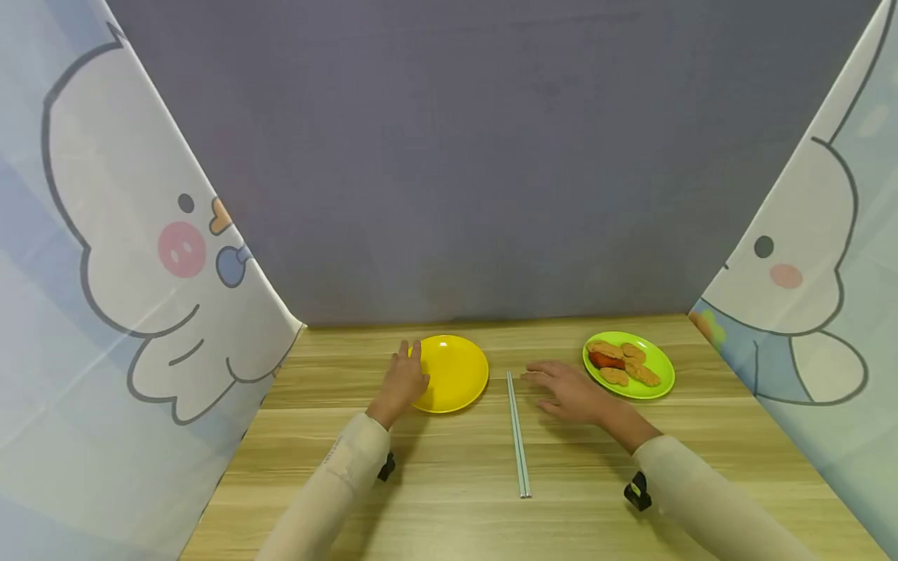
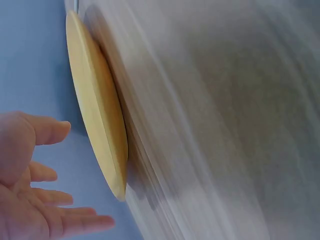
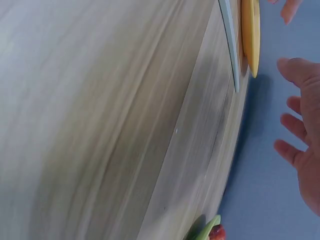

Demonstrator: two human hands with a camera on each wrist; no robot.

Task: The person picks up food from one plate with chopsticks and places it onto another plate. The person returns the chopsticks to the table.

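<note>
A yellow plate (image 1: 452,374) lies on the wooden table, with my left hand (image 1: 404,380) at its left edge. In the left wrist view this hand's fingers are spread and relaxed beside the plate (image 2: 95,105), holding nothing. A pair of pale chopsticks (image 1: 519,440) lies side by side to the right of the plate, pointing away from me. My right hand (image 1: 571,393) hovers between the chopsticks and a green plate (image 1: 662,386), fingers loosely extended and holding nothing. On the green plate sit several pieces of breaded food (image 1: 641,372) and a red piece (image 1: 606,360).
The wooden table (image 1: 449,499) reaches back to a grey cloth wall (image 1: 449,171). Cloth panels with cartoon figures stand at the left (image 1: 126,273) and right (image 1: 793,312) sides. A black wrist strap part (image 1: 638,492) hangs beneath the right sleeve.
</note>
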